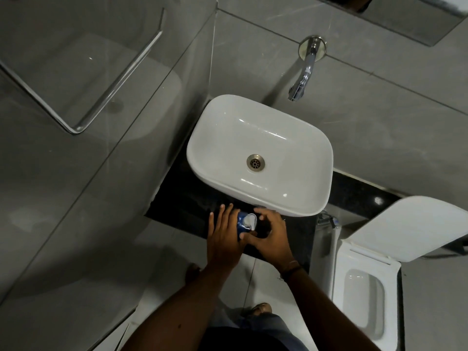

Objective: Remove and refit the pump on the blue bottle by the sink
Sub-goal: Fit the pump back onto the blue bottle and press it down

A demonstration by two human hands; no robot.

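The blue bottle [241, 224] stands on the black counter [187, 211] just in front of the white sink [260, 153], seen from above. Its white pump [249, 220] sits on top with the spout pointing toward me. My left hand [224, 239] wraps the bottle's left side, thumb curled across its near side. My right hand [272, 235] cups around the bottle's right side, fingers curved near the pump and apart from its head. Most of the bottle's body is hidden by both hands.
A chrome wall tap [305, 72] hangs over the sink. A white toilet [367, 300] with its lid [410, 226] raised stands at the right. A glass panel with a chrome rail [83, 115] is on the left. My feet show on the tiled floor below.
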